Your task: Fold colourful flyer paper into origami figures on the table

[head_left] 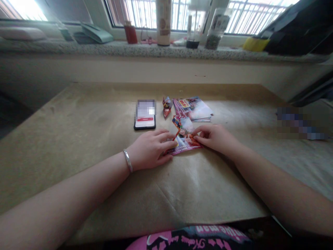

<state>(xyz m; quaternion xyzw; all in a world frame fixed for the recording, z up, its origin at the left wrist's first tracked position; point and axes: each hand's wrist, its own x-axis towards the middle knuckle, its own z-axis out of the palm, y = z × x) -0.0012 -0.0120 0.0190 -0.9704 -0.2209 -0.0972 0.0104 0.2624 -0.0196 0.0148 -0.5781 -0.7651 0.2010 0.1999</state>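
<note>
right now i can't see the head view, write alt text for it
A person's left hand rests on a colourful paper sheet while the right hand pinches its edge, on a table. Beyond lie a phone, a folded paper piece and a stack of leaflets.

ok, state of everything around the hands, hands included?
Phone: face up, screen lit.
Stack of printed sheets: lying flat, slightly fanned.
Small patterned piece: folded or crumpled, can't tell.
Front sheet: partly covered.
Left hand: palm down.
Right hand: pinching front sheet.
</note>
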